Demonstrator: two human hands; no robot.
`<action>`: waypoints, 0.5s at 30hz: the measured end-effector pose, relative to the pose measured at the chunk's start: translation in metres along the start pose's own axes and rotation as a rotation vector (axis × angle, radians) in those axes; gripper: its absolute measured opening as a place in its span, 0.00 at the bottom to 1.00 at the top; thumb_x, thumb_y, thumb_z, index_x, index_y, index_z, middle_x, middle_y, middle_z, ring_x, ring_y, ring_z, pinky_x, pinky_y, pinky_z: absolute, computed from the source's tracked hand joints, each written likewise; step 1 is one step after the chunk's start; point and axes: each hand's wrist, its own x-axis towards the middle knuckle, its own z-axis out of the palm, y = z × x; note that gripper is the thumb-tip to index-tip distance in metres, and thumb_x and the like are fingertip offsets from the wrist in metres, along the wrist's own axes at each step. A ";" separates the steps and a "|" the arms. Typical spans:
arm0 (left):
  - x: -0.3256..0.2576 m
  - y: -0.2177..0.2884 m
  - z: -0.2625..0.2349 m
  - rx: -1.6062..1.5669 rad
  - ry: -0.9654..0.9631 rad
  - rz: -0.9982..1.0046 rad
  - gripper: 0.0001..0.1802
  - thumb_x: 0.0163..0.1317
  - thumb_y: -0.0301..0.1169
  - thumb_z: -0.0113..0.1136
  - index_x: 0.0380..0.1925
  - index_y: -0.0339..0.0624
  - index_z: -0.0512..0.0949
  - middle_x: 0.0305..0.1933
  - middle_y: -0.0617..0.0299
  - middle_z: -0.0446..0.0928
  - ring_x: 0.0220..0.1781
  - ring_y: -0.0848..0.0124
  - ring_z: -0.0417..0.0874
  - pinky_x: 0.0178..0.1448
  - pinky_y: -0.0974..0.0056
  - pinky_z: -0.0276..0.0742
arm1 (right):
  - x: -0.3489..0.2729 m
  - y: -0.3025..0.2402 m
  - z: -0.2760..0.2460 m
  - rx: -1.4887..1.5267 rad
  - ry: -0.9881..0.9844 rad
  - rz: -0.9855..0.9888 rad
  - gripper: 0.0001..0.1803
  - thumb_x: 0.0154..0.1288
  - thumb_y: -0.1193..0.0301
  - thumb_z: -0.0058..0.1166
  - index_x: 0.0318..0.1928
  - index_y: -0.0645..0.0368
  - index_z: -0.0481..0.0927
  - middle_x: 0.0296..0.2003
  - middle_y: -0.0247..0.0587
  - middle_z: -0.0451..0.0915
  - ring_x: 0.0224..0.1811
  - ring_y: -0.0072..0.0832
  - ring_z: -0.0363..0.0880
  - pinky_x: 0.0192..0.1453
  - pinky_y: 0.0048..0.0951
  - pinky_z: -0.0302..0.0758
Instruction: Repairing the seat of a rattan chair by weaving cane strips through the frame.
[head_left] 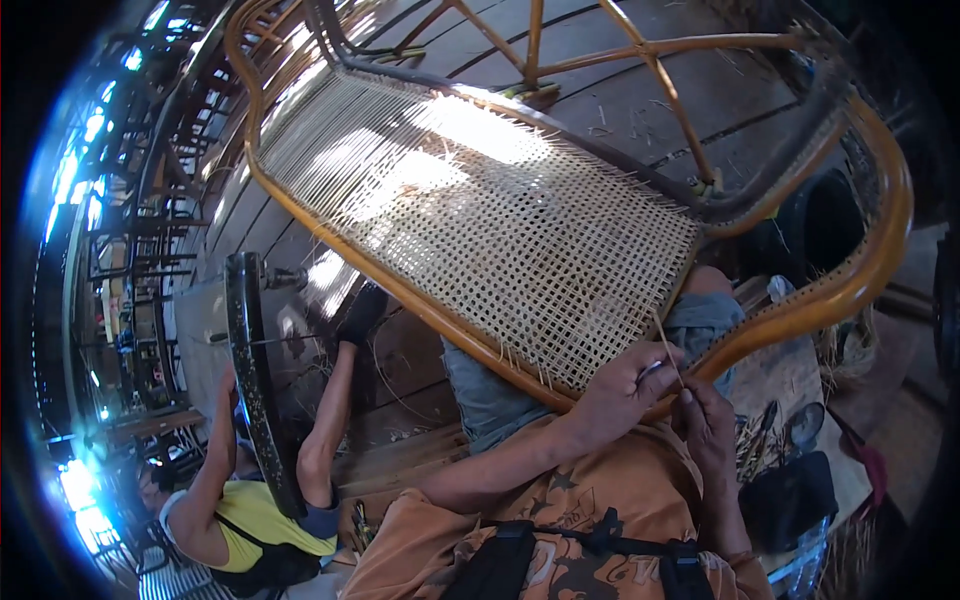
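Note:
A rattan seat frame (400,290) with a woven cane panel (540,230) lies across my lap. My left hand (625,388) is closed beside the panel's near right corner. A small shiny metal piece (650,371) shows at its fingers; whether it is gripped or worn I cannot make out. From the panel's edge a thin cane strand (664,335) runs down between my two hands. My right hand (706,415), just to the right and lower, pinches the strand near the curved frame. Both hands' fingertips are partly hidden.
The frame's thick curved arm (800,310) rises at right. A co-worker in a yellow top (265,515) sits at left near a dark curved piece (255,380). Scissors-like tools (765,420) and a black pouch (790,500) lie at my right. Fibre scraps litter the plank floor (620,110).

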 end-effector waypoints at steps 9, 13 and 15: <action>-0.031 0.007 -0.044 1.024 -0.098 0.221 0.13 0.57 0.32 0.57 0.41 0.41 0.73 0.36 0.57 0.75 0.33 0.64 0.80 0.31 0.65 0.77 | 0.028 -0.021 -0.001 -0.657 -0.436 -0.171 0.07 0.59 0.74 0.50 0.39 0.58 0.75 0.28 0.49 0.77 0.33 0.48 0.78 0.34 0.38 0.73; -0.031 0.014 -0.053 0.805 -0.203 0.206 0.08 0.57 0.32 0.56 0.30 0.40 0.73 0.28 0.57 0.75 0.31 0.61 0.80 0.31 0.62 0.77 | 0.034 -0.018 -0.006 -0.648 -0.442 -0.197 0.08 0.59 0.73 0.52 0.40 0.58 0.75 0.29 0.49 0.78 0.33 0.47 0.78 0.34 0.37 0.73; -0.029 0.015 -0.053 0.782 -0.231 0.156 0.08 0.56 0.30 0.57 0.34 0.40 0.74 0.30 0.57 0.76 0.32 0.61 0.80 0.33 0.62 0.77 | 0.027 -0.024 -0.015 -0.550 -0.419 -0.087 0.09 0.59 0.73 0.52 0.41 0.59 0.76 0.26 0.47 0.77 0.29 0.43 0.78 0.33 0.35 0.73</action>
